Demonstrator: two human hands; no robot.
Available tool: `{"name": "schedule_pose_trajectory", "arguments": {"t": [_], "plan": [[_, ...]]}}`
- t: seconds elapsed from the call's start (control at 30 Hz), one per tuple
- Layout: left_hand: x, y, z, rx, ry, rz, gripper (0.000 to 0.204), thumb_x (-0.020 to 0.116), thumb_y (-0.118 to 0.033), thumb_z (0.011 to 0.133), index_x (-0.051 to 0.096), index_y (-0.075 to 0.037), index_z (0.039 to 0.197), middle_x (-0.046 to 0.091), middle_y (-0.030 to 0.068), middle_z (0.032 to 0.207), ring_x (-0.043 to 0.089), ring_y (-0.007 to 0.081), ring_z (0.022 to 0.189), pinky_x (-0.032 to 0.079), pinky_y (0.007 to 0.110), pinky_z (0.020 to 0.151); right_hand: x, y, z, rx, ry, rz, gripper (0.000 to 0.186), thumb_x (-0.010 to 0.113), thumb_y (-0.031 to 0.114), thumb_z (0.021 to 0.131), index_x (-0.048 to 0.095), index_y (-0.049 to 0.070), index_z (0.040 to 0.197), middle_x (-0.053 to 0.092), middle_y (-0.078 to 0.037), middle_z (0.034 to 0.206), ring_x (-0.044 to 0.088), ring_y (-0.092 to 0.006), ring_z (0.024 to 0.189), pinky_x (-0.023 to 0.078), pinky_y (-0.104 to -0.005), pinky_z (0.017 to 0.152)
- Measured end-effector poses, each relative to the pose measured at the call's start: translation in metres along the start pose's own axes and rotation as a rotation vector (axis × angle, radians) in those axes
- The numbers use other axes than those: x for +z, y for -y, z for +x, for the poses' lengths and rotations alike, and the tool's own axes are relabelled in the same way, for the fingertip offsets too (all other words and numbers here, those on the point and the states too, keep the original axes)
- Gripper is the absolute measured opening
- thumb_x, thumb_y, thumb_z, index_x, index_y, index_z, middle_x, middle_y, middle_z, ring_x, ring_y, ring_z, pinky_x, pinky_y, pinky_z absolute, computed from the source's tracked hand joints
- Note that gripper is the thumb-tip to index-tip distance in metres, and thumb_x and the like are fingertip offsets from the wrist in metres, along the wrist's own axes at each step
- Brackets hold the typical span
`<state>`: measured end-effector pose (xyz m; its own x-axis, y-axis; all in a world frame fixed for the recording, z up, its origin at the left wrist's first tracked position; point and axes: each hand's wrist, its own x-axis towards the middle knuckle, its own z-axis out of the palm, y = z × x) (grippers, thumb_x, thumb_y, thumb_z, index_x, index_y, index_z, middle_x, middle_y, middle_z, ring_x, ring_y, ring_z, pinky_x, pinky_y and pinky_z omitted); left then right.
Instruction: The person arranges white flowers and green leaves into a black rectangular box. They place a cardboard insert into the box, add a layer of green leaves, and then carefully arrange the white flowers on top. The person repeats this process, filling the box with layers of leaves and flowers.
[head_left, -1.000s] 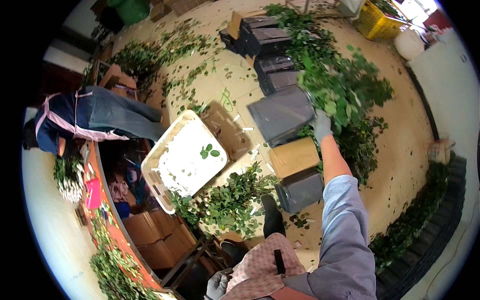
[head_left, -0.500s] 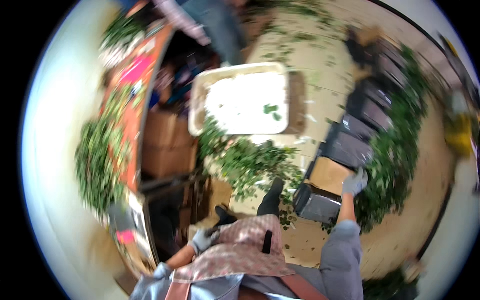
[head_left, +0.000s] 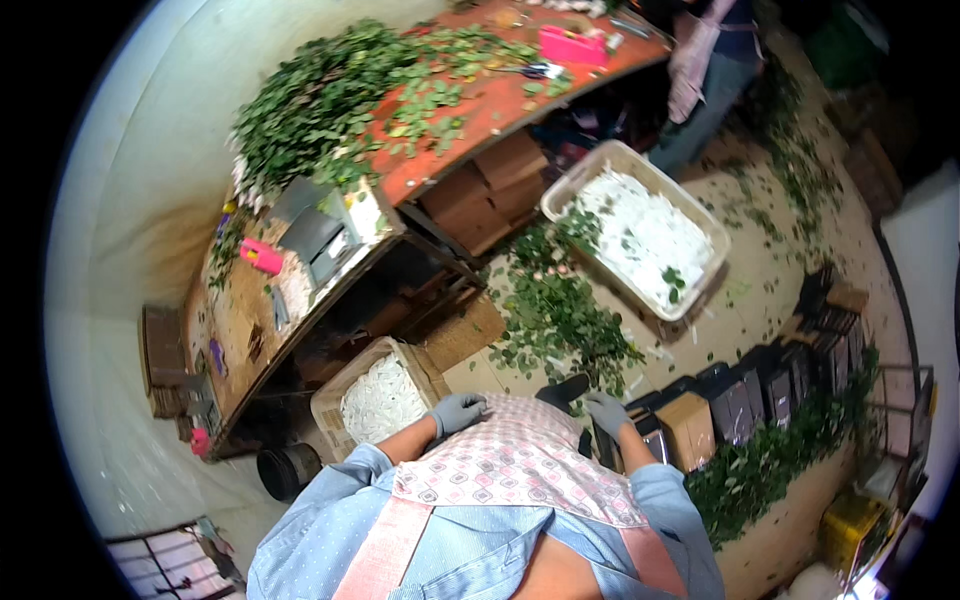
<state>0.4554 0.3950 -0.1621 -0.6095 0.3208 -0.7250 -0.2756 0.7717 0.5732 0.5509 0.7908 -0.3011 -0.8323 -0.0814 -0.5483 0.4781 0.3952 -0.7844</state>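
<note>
My left hand [head_left: 458, 413], in a grey glove, lies by the front of my patterned apron [head_left: 520, 450], its fingers loosely extended with nothing in them. My right hand [head_left: 606, 412], also grey-gloved, hangs beside the apron at the near end of a row of dark boxes [head_left: 735, 412]. Its fingers look loose and no held thing shows. Closest to that hand in the row is a brown cardboard box [head_left: 687, 430]. Cut leafy stems [head_left: 770, 480] lie along the row. On the floor ahead of me is a heap of leafy stems [head_left: 560, 315].
A red-topped table [head_left: 490, 115] with a big pile of leafy stems [head_left: 330, 100] is ahead left. Beside it stands a worn wooden bench [head_left: 240, 310]. Two tubs of white pieces, a large tub [head_left: 640, 160] and a smaller tub [head_left: 325, 410], stand on the floor. Another person [head_left: 700, 85] stands far right.
My view has swung left, bringing the wooden bench and smaller tub into sight. My right hand has come away from the cardboard box and leafy stems, back toward my apron.
</note>
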Motion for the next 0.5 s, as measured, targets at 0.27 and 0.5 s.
{"name": "schedule_pose_trajectory", "arguments": {"t": [0.27,0.5], "plan": [[0.001,0.189,-0.07,-0.167,-0.132,-0.057,0.048,0.054,-0.045,0.096,0.072,-0.002,0.106,0.072,0.0178,0.094,0.068,0.0279,0.086,0.052,0.038,0.08,0.019,-0.107,-0.054,0.362,0.142,-0.881,0.034,0.05,0.023,0.096,0.074,0.007,0.114,0.071,-0.02,0.116,0.07,-0.0314,0.105,0.057,-0.0439,0.084],[0.024,0.371,-0.117,-0.114,0.023,0.249,0.051,0.046,-0.045,0.094,0.073,-0.004,0.107,0.072,0.0242,0.104,0.068,0.0409,0.1,0.051,0.044,0.089,0.104,-0.065,0.005,0.02,-0.107,-0.317,0.053,0.051,0.05,0.091,0.07,0.007,0.115,0.067,-0.026,0.116,0.065,-0.0431,0.108,0.052,-0.0472,0.09]]}}
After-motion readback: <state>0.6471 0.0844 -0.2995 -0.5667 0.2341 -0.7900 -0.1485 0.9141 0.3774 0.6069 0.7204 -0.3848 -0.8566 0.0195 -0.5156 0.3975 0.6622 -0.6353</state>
